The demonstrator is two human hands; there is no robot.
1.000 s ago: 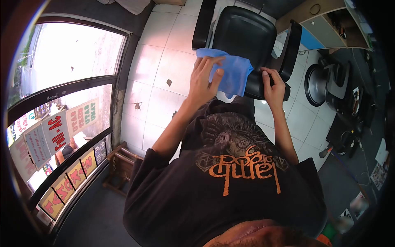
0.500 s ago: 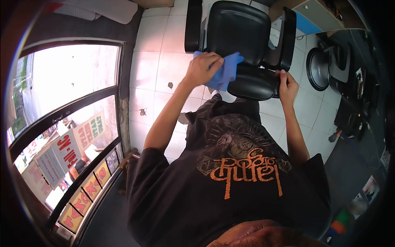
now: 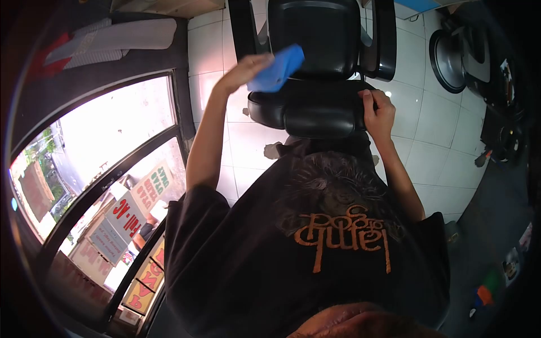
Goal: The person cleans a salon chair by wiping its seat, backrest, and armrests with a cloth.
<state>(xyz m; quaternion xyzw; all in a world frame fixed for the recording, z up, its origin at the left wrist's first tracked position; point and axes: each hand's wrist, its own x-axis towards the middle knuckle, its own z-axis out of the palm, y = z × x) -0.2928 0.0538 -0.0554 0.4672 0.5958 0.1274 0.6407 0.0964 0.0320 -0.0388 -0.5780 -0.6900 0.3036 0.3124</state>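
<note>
A bunched blue cloth is in my left hand, above the left side of the black padded chair, near its armrest. The hand and cloth are a little blurred. My right hand is closed at the right end of the chair's front cushion, with the fingers curled against its edge. Whether those fingers grip the cushion or only rest on it is hard to tell. The chair's seat and two black armrests lie beyond the cushion.
At the left is a glass door with signs, and a person's arm shows outside. A round black basin-like object stands on the right, beside a dark counter. White tiled floor surrounds the chair, with broken spots.
The view has turned, so the chair now sits squarely in front. My left hand has moved left with the cloth. My right hand has stayed by the chair's right edge, its fingers now more curled.
</note>
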